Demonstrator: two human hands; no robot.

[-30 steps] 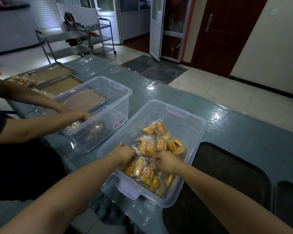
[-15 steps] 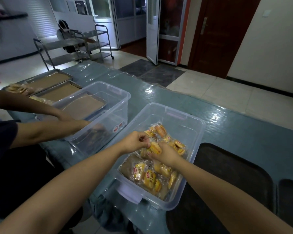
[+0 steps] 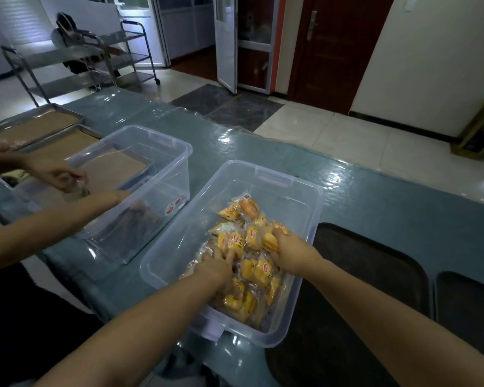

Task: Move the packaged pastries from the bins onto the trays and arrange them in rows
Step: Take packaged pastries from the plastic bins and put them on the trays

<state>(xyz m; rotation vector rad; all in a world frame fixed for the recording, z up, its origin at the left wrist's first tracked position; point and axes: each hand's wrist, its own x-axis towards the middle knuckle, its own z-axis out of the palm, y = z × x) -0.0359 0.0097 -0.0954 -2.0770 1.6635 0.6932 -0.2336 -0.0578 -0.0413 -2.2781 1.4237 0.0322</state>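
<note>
Two hands are reaching into the clear bin (image 3: 288, 188) on the counter (image 3: 375, 208): left hand (image 3: 215, 268) is pressing into packaged pastries (image 3: 252, 238), its grip unclear; right hand (image 3: 289, 251) is pinching one pastry (image 3: 270, 241). Dark trays (image 3: 375, 263) are lying right.

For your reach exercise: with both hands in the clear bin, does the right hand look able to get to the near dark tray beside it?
Probably yes. The right hand grips a pastry packet by the bin's right wall, and the dark tray lies bare just beyond; only that wall needs clearing.
</note>
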